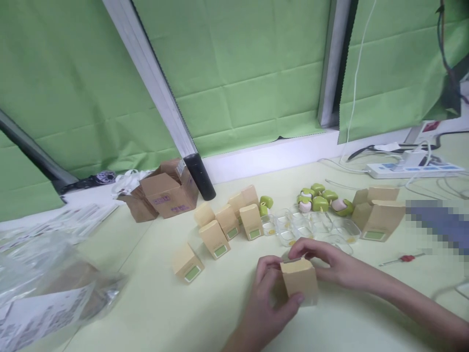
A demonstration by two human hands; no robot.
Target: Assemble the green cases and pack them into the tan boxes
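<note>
A: Tan cardboard, 1 small box [298, 281], held in 2 hands low in the middle of the table [164, 313].
B: Grip?
A: Left hand [264, 300] is wrapped round the near left side with the thumb across the front face, clamped on it. Right hand [330, 264] is curled over the top back edge with its fingertips on the flap, also gripping.
B: Lifted or resting?
A: Cannot tell, its bottom edge sits right at the surface.
B: Around it?
A: Labelled boxes [220, 230] are in a loose cluster behind and to the left, same tan with green stickers, well apart from the hands. Clear trays [311, 225] are just beyond the right hand. Green-and-white toys [322, 198] are behind those. Open tan cartons [377, 215] are to the right. Red-handled screwdriver [403, 258] lies near the right forearm.
B: Far side?
A: Brown carton [166, 195] with a black cylinder [200, 176] leaning beside it. Power strip [410, 168] is at the far right, and a plastic bag [44, 288] is at the near left, blurred.
</note>
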